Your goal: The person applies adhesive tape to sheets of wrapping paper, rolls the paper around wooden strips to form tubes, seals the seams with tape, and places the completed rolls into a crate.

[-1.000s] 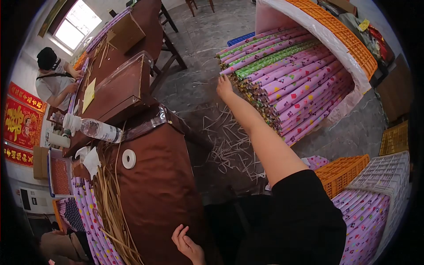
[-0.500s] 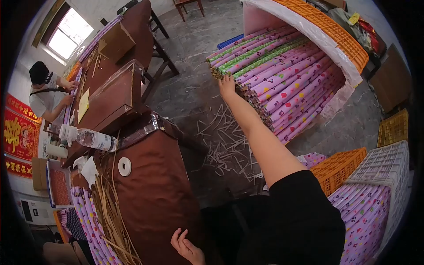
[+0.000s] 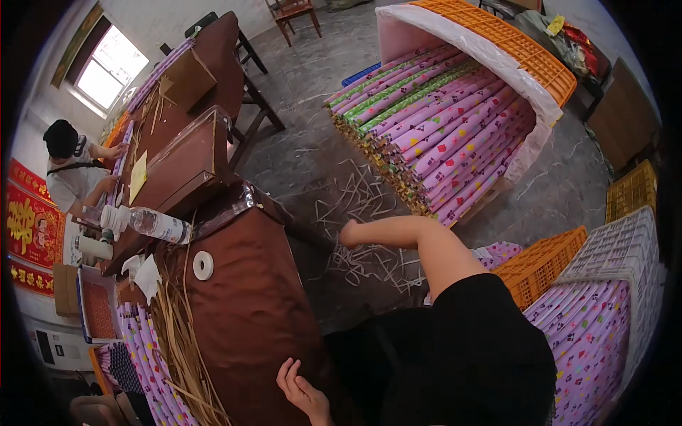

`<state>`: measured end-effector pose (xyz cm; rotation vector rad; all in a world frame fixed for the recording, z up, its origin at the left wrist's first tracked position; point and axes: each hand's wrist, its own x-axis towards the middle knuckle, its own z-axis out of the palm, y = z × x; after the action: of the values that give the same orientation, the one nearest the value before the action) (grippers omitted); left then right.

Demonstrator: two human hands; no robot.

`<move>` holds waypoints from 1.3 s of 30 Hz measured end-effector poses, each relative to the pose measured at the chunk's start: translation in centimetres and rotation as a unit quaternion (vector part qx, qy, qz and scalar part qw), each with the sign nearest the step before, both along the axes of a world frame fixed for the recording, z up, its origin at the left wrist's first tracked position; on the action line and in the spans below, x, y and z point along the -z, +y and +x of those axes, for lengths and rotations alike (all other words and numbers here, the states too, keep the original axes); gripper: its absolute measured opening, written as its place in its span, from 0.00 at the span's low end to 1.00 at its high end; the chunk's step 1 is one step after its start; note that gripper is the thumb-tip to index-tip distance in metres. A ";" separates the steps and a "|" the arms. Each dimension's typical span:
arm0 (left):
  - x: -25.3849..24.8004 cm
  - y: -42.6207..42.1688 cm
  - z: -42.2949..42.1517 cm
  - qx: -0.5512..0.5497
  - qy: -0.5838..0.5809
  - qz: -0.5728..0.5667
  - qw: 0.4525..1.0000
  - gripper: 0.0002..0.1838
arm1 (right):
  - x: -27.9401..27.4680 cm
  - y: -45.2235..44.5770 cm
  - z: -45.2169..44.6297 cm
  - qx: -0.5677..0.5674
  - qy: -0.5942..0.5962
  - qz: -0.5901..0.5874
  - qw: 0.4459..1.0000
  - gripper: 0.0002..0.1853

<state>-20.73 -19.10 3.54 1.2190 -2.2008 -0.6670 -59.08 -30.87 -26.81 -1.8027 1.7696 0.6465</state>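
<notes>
My left hand rests at the near edge of the table covered in dark red cloth, fingers stretched out and nothing in them. Over the floor beside the table hangs my right hand, bent at the wrist so its fingers are hidden. Below it lies a heap of loose thin strips. Beyond, a stack of long rolls wrapped in pink and green patterned paper lies in an orange crate with a clear plastic liner. A white tape roll and a bundle of brown strips lie on the table.
A plastic bottle lies on the table near a brown box. Across the table a person in a black cap works on a long wrapped roll. More wrapped rolls fill a white crate at right, beside another orange crate.
My right hand has left the ends of the wrapped rolls and come back toward me, down over the loose strips. My left hand stays nearly in place. The view has shifted slightly.
</notes>
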 end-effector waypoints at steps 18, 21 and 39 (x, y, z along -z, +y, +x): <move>-18.7 9.7 8.8 0.037 0.492 -0.370 0.787 0.35 | -35.1 10.9 36.7 -0.535 -0.436 0.340 0.638 0.24; -18.9 13.4 11.2 -0.060 0.440 -0.434 0.784 0.35 | -35.1 14.4 42.2 -0.610 -0.362 0.415 0.570 0.24; -20.5 20.8 15.8 -0.207 0.260 -0.551 0.766 0.31 | -25.8 25.0 53.4 -0.605 -0.290 0.621 0.405 0.21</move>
<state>-4.96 1.75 24.02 0.6731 -1.3226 0.4380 -5.66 -5.86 -1.05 -1.3434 -0.8537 1.1048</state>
